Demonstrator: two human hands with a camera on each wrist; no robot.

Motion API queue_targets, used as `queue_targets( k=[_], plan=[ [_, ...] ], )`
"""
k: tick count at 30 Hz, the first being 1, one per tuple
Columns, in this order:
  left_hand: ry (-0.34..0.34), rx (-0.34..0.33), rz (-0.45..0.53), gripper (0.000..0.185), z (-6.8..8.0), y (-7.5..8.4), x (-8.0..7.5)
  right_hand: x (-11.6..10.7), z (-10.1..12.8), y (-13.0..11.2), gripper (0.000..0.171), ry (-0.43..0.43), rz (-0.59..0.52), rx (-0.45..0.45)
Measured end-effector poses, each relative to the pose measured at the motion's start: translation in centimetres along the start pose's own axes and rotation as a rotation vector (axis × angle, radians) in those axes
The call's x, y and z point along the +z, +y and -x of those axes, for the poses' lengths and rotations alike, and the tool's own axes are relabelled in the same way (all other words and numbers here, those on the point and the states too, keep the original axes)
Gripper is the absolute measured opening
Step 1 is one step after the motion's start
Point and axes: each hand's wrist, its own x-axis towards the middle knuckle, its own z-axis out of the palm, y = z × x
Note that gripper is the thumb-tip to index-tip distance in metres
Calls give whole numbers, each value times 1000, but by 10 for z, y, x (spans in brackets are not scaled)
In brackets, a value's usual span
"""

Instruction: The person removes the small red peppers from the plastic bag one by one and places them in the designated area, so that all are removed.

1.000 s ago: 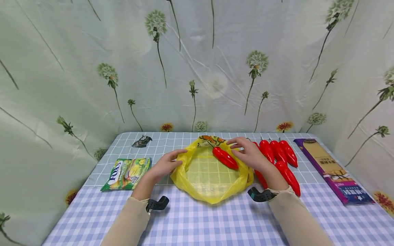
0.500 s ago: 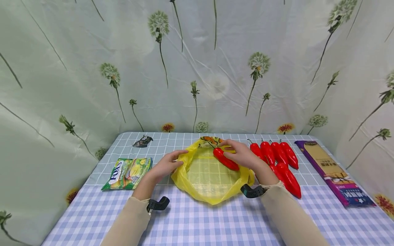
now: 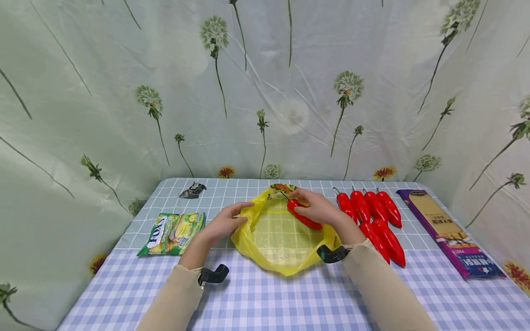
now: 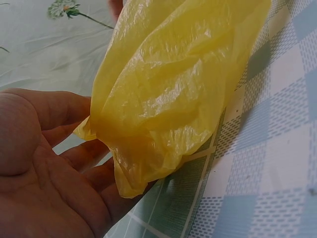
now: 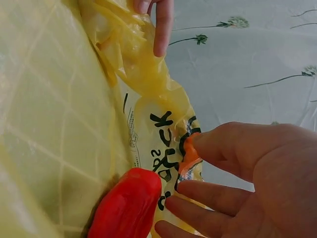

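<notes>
- Head view: the right hand (image 3: 318, 209), grip loosely spread, rests at the far rim of the yellow bag (image 3: 281, 236), fingers over the red pepper (image 3: 304, 215) lying in it, frame centre.
- The left hand (image 3: 223, 223) holds the bag's left rim with relaxed fingers.
- More red peppers (image 3: 374, 216) lie right; a snack packet (image 3: 171, 233) lies left on the table (image 3: 265, 294).

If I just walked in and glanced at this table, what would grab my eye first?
Probably the crinkly yellow plastic bag spread open at the middle of the checked tablecloth, with a glossy red chili pepper inside it under the right hand, while the left hand rests at its left rim. Next, the row of red chili peppers lying just right of the bag.
</notes>
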Motion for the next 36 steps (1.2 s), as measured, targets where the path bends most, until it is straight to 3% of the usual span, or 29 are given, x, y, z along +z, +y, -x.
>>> queue_targets(
  k=[11,25,36],
  plan=[
    [-3,-4,4,46,-2,-3,0,3,2,2,36,-15,19,-15],
    [-2,-18,-8,46,-3,-3,1,18,11,2,27,-103,154,-84],
    [-9,-27,1,46,-4,-2,0,29,16,-1,33,-117,175,-74]
  ],
)
